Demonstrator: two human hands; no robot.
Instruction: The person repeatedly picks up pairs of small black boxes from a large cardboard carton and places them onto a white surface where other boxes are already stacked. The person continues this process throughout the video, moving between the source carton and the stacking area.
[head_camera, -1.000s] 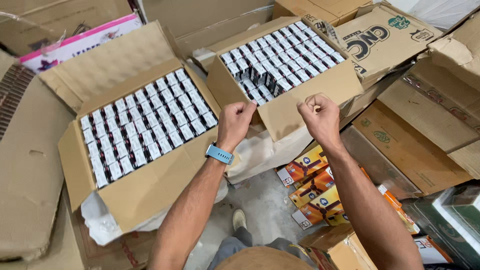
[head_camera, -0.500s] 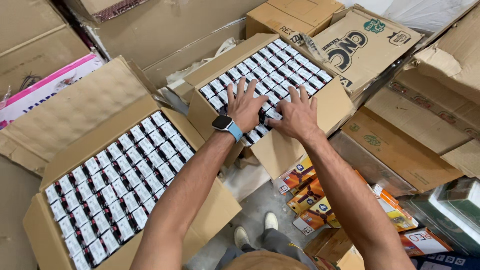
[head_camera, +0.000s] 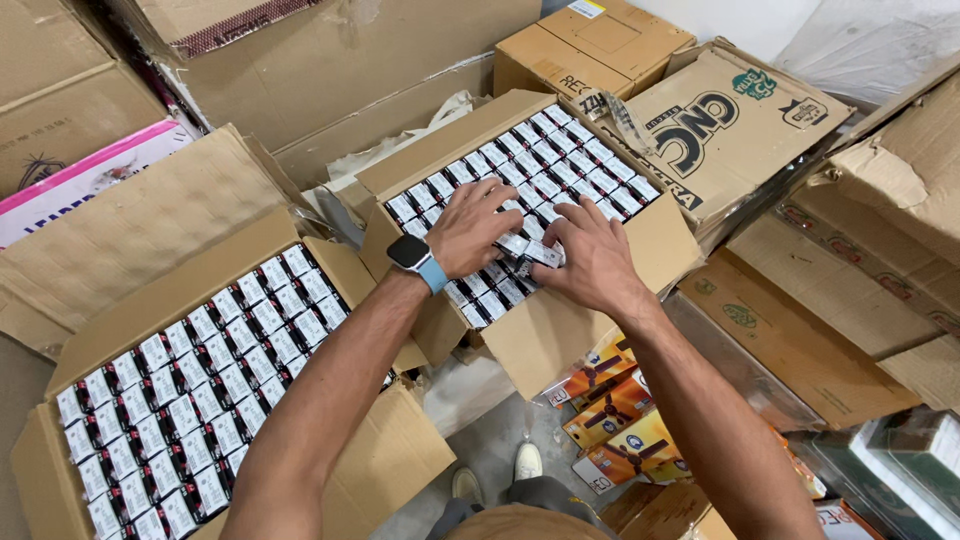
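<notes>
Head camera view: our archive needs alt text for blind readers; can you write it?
Both hands, the left hand wearing a wristwatch and the right hand, press into an open cardboard box packed with rows of small black-and-white packs. A second open box of the same packs sits nearer left, among other cartons.
</notes>
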